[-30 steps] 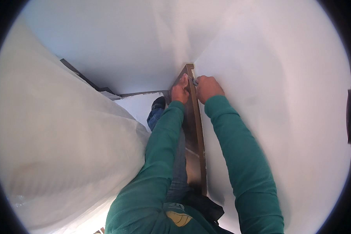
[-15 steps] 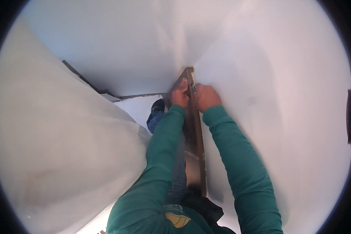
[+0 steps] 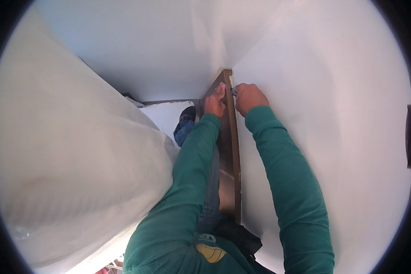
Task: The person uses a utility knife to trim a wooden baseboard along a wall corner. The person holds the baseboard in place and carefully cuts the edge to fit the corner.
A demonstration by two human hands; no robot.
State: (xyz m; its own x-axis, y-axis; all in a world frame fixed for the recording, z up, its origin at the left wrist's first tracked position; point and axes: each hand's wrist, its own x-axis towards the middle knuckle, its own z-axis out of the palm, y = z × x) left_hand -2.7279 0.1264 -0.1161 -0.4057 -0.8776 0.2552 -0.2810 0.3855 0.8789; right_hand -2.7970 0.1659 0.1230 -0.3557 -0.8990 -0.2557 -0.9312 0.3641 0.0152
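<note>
Some rough white edging (image 3: 240, 180) is apparently remaining back from the right hand (image 3: 251, 98), which is gripping a small grey tool (image 3: 234, 92); the left hand (image 3: 215, 102), grip unclear, is resting at the brown board (image 3: 225, 148).

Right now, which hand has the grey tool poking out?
The right hand, by the white wall: the grey tool pokes from its grip. The left hand, by the brown trim, shows none.

We wear a green long-slv top (image 3: 169, 228) w/ snug cuffs (image 3: 259, 113), a yellow rounded print (image 3: 210, 253) & pale mark (image 3: 207, 238) on its front; blue jeans (image 3: 182, 133); a blk shoe (image 3: 188, 113); left hand (image 3: 215, 103) & right hand (image 3: 251, 98) bare.
</note>
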